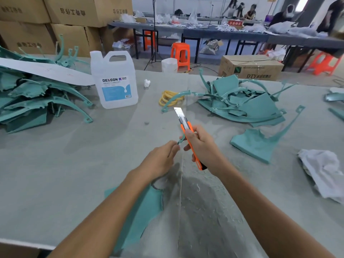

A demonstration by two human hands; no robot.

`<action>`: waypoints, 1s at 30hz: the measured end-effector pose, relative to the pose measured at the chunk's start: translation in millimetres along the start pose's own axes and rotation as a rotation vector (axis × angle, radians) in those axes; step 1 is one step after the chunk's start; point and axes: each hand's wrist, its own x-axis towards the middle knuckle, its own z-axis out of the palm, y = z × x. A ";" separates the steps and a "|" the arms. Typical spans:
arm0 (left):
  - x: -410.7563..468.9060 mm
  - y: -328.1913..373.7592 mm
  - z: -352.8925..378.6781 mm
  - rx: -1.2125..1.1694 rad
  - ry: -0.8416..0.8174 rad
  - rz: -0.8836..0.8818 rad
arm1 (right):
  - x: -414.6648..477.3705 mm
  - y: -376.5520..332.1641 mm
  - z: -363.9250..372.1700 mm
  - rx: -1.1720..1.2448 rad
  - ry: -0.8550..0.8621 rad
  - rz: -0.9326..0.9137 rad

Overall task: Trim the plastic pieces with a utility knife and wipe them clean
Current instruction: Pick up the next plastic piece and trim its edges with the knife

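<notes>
The orange utility knife (186,125) is gripped in the right hand (202,146), fingers curled round the handle, with the blade extended and pointing away over the middle of the table (83,146). A thin teal plastic strip (181,140) is pinched in the fingertips of the left hand (160,159), just beside the knife. Whether it is joined to the teal plastic piece (147,203) under the left forearm, near the near edge, cannot be told.

Trimming is judged to be under way. Teal pieces are heaped at the left edge (37,97) and toward the far right (242,103); which heap is finished cannot be told. The white rag (322,168) at the right edge is not held, so wiping of this piece is judged not yet done.
</notes>
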 end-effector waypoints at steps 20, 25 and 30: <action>40.0 -10.6 19.2 0.176 0.000 -0.053 | -35.3 50.5 -17.0 -0.943 0.187 -0.208; 41.9 -12.8 20.0 0.167 0.011 -0.058 | -36.8 51.2 -16.1 -0.960 0.169 -0.223; 43.0 -14.6 21.5 0.174 0.019 -0.054 | -32.4 56.4 -12.7 -1.011 0.227 -0.202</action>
